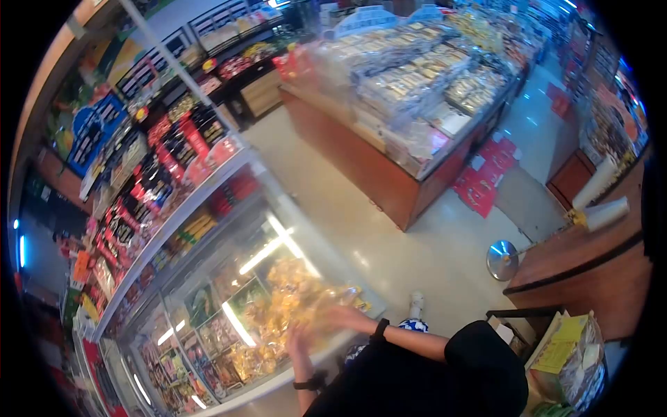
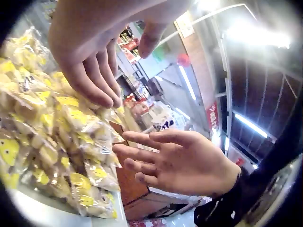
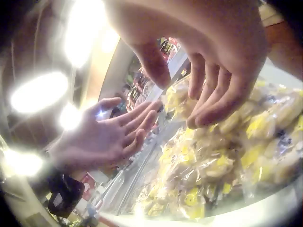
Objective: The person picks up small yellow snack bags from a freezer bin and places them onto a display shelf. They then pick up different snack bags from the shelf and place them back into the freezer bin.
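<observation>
A heap of clear plastic packets with yellow printing lies on the glass top of a freezer, seen also as packets in the left wrist view. My left hand hovers at the near side of the heap, fingers loosely bent around nothing. Facing it, my right hand is at the heap's right side, its fingers relaxed too. In the right wrist view the right hand's fingers overlap the packets. The two palms are turned toward each other with a gap between them.
Under the freezer's glass are packaged goods. A shelf of red and black bags runs behind it. Across the aisle stands a wooden display counter of wrapped goods. A box with a yellow sign sits at the right.
</observation>
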{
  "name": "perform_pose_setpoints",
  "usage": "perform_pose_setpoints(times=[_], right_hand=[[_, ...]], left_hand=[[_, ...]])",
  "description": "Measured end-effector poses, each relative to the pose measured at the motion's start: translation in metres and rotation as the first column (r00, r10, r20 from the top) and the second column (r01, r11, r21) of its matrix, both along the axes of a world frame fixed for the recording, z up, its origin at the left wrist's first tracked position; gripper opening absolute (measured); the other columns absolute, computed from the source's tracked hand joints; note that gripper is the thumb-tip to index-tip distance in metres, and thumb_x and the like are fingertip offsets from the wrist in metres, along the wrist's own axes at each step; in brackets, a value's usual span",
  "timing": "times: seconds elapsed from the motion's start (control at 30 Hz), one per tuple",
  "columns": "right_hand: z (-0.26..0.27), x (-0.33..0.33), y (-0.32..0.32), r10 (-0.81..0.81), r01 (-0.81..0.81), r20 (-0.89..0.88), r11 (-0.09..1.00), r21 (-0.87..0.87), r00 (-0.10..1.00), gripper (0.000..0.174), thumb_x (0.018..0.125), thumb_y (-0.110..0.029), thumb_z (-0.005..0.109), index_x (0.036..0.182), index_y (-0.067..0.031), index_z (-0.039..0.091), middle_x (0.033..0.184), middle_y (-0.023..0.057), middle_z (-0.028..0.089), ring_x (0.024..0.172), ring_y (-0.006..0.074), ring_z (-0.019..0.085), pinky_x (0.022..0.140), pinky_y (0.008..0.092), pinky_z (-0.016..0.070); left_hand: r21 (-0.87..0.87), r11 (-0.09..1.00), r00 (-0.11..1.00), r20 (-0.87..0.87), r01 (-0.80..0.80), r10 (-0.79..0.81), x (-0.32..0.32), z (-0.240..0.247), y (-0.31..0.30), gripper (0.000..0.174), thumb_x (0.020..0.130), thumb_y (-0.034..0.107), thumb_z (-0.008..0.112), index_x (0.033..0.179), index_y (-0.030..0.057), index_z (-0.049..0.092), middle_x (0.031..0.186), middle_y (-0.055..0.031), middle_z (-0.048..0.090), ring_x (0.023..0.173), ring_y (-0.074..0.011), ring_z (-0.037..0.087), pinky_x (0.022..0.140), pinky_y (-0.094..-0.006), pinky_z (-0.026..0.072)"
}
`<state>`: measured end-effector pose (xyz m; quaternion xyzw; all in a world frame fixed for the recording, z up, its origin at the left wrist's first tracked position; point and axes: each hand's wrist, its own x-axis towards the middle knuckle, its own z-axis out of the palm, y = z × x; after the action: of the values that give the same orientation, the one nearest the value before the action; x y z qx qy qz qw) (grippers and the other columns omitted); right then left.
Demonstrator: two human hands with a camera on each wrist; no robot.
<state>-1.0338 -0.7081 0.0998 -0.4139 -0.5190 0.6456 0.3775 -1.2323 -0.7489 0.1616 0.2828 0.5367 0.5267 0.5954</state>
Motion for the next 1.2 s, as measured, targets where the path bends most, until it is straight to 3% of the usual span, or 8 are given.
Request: perform_pose_setpoints(times=[0.13, 0.17, 0.2, 0.4, 0.5, 0.6, 0.9, 1.2], right_hand=[[-0.012, 0.053, 0.003, 0.018, -0.019, -0.023, 0.997, -0.075, 1.0, 0.034, 0.09, -0.022, 0.057, 0.12, -0.0059, 0.058, 0.094, 0.0075, 0.065, 0.085, 0.0163, 0.061, 0.08, 0.0306, 0.048], [-0.043, 0.061, 0.009, 0.103, -0.14, -0.257, 0.982, -0.129, 0.961, 0.033, 0.089, -0.019, 0.057, 0.119, -0.0043, 0.057, 0.098, 0.0074, 0.064, 0.086, 0.0149, 0.058, 0.081, 0.0302, 0.0468], [0.025, 0.097, 0.004, 0.223, -0.23, 0.084, 0.968, 0.098, 0.971, 0.038, 0.088, -0.016, 0.058, 0.124, -0.0027, 0.054, 0.102, 0.0077, 0.063, 0.093, 0.0143, 0.057, 0.085, 0.0295, 0.046], [0.048, 0.213, 0.003, 0.43, -0.425, -0.039, 0.9, 0.099, 0.902, 0.059, 0.089, -0.023, 0.066, 0.14, -0.0048, 0.042, 0.132, 0.0113, 0.054, 0.11, 0.017, 0.057, 0.096, 0.0327, 0.0456], [0.075, 0.292, 0.004, 0.251, -0.268, -0.144, 0.957, -0.109, 0.957, 0.052, 0.094, -0.025, 0.062, 0.136, -0.0009, 0.044, 0.103, 0.0043, 0.065, 0.088, 0.0102, 0.059, 0.078, 0.0253, 0.0503], [0.095, 0.35, 0.0, 0.052, -0.093, -0.285, 0.986, -0.136, 0.957, 0.035, 0.097, -0.019, 0.057, 0.127, -0.0007, 0.055, 0.109, 0.006, 0.064, 0.096, 0.0132, 0.06, 0.087, 0.0287, 0.0486], [0.03, 0.469, 0.018, -0.404, 0.357, -0.127, 0.89, -0.283, 0.906, 0.028, 0.094, -0.019, 0.059, 0.118, -0.0042, 0.058, 0.107, 0.0029, 0.064, 0.096, 0.0112, 0.059, 0.081, 0.0258, 0.0471], [0.021, 0.62, 0.116, -0.691, 0.692, 0.079, 0.697, -0.188, 0.718, 0.018, 0.093, -0.018, 0.054, 0.099, -0.005, 0.064, 0.089, 0.0017, 0.065, 0.078, 0.0102, 0.059, 0.072, 0.0245, 0.0465]], left_hand=[[0.073, 0.996, 0.991, -0.129, 0.042, -0.033, 0.082, 0.053, 0.027, 0.036, 0.091, 0.02, 0.053, 0.123, 0.0025, 0.053, 0.113, -0.0098, 0.062, 0.097, -0.0162, 0.06, 0.079, -0.0285, 0.0494], [0.121, 0.993, 0.996, -0.091, 0.008, 0.003, 0.103, 0.057, 0.04, 0.034, 0.091, 0.02, 0.052, 0.119, 0.0018, 0.054, 0.115, -0.0109, 0.061, 0.093, -0.0156, 0.06, 0.079, -0.027, 0.0483], [0.179, 0.984, 1.0, -0.019, 0.0, 0.004, 0.13, 0.072, 0.055, 0.032, 0.091, 0.018, 0.052, 0.118, 0.0018, 0.055, 0.114, -0.0109, 0.061, 0.093, -0.0156, 0.06, 0.08, -0.0267, 0.0479], [0.312, 0.949, 0.988, 0.128, 0.04, -0.084, 0.291, 0.099, 0.131, 0.024, 0.092, 0.014, 0.049, 0.11, 0.0017, 0.058, 0.11, -0.0111, 0.062, 0.091, -0.0174, 0.06, 0.08, -0.0289, 0.0478], [0.386, 0.885, 0.958, -0.218, 0.26, -0.187, 0.364, 0.069, 0.154, 0.023, 0.094, 0.015, 0.049, 0.11, 0.0011, 0.057, 0.105, -0.0104, 0.065, 0.087, -0.0168, 0.062, 0.078, -0.0289, 0.0486], [0.408, 0.762, 0.812, -0.525, 0.504, -0.256, 0.43, 0.026, 0.175, 0.02, 0.093, 0.011, 0.049, 0.105, 0.0005, 0.06, 0.1, -0.0076, 0.065, 0.083, -0.0177, 0.062, 0.076, -0.0294, 0.0486], [0.191, 0.515, 0.502, -0.649, 0.835, -0.572, 0.567, 0.003, 0.195, 0.021, 0.09, 0.012, 0.054, 0.106, 0.002, 0.062, 0.091, -0.0116, 0.069, 0.081, -0.0205, 0.065, 0.077, -0.032, 0.0507], [0.108, 0.565, 0.502, -0.615, 0.818, -0.608, 0.668, -0.048, 0.314, 0.025, 0.088, 0.016, 0.057, 0.11, 0.0047, 0.061, 0.098, -0.0107, 0.068, 0.094, -0.0208, 0.065, 0.084, -0.0328, 0.0501]])
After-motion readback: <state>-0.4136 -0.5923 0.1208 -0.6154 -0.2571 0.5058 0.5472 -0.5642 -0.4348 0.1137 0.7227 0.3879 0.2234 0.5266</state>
